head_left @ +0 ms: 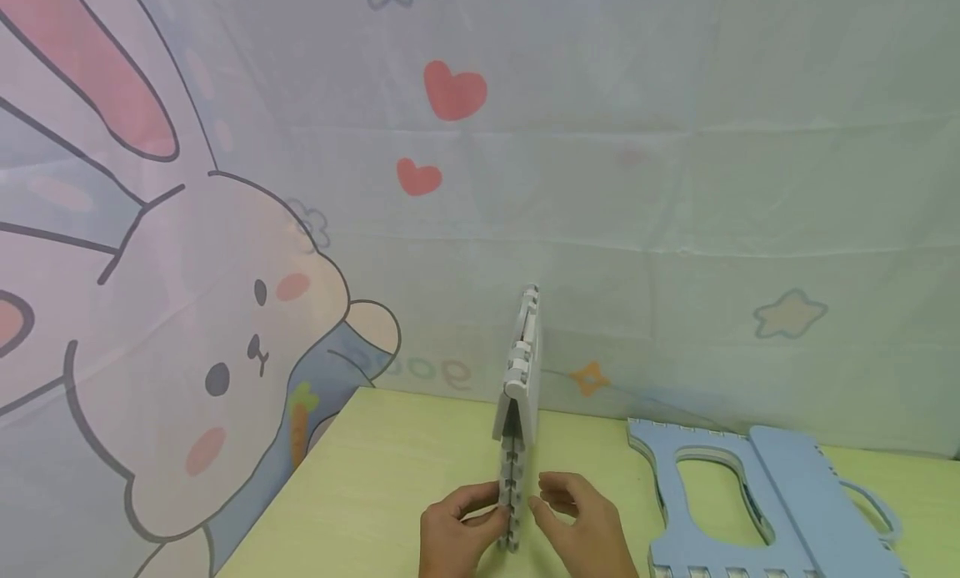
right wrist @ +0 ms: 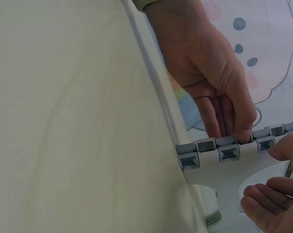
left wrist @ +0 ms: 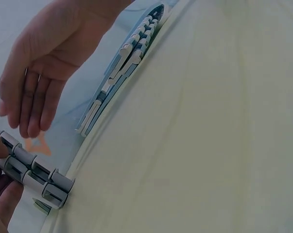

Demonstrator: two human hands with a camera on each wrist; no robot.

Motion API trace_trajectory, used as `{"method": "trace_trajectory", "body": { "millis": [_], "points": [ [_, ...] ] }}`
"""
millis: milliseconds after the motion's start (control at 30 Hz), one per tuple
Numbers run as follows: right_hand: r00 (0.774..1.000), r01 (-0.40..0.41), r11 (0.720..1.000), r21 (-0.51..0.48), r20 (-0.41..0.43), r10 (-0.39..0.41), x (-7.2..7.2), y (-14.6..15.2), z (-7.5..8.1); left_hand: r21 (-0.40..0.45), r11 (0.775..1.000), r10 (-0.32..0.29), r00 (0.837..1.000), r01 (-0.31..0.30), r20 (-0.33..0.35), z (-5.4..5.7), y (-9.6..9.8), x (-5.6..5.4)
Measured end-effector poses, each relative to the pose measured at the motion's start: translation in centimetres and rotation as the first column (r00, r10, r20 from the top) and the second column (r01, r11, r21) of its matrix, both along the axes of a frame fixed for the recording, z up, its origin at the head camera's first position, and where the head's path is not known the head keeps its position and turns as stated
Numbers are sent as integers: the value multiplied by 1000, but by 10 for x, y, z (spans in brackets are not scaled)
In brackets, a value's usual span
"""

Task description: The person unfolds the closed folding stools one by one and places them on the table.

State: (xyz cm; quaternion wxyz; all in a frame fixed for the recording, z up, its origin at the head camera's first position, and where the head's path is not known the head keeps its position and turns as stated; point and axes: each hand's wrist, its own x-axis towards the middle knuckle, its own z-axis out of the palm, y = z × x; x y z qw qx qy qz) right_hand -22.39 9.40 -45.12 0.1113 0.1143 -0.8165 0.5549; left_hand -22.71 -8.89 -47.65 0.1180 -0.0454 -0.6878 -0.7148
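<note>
A folded white-grey folding stool stands upright on its narrow side, its hinged edge toward me. My left hand grips its near edge from the left, thumb at the hinge knuckles; in the right wrist view the left hand's other fingertips are partly hidden behind the stool. On the opposite side, my right hand has its thumb close to the stool and its fingers loosely bent around nothing. The left wrist view shows the right hand with fingers extended above the stool's hinge.
A light blue folding stool with a carry handle lies flat on the yellow-green table, to the right. Behind the table hangs a cloth printed with a rabbit, hearts and stars.
</note>
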Motion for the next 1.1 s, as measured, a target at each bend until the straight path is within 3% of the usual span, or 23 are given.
{"method": "trace_trajectory", "body": {
  "millis": [367,833,1100],
  "points": [
    [996,-80,996,31,-33,81,-2,-9,-11,-8,1000,-19,1000,19,-18,1,-1,-1],
    [1000,-23,999,44,-8,23,-1,-19,-9,-12,999,-35,999,35,-26,0,-3,-1],
    [998,8,999,51,-55,-6,1,-24,-10,-20,999,-39,998,38,-50,0,-3,-1]
  ]
}}
